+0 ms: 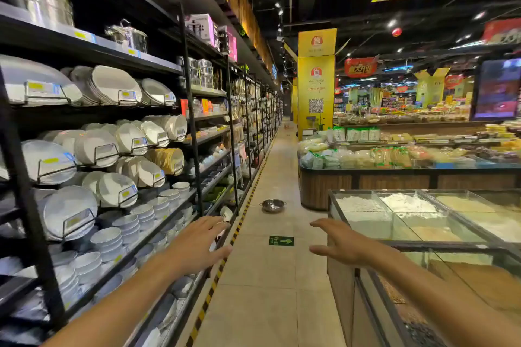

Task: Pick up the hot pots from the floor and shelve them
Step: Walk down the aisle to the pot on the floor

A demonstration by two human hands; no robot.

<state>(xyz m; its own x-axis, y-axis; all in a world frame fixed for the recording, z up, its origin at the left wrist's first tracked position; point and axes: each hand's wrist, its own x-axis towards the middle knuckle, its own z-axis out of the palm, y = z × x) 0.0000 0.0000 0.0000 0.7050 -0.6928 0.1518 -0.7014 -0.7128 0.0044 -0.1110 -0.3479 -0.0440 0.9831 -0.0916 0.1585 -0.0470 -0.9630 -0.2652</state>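
Note:
A shiny steel hot pot (272,205) with two small handles sits on the tiled aisle floor, well ahead of me. My left hand (197,245) reaches forward, palm down, fingers spread and empty, near the lower edge of the shelving. My right hand (339,242) is also stretched out, open and empty, in front of the glass bins. Both hands are far short of the pot. Steel pots (128,35) stand on the top shelf at the left.
Tall black shelving (191,110) on the left holds plates and stacked bowls. Glass-topped bulk bins (400,217) and a produce counter (394,175) line the right. A yellow-black floor stripe (225,259) edges the shelves. A yellow pillar (316,79) stands further down the aisle.

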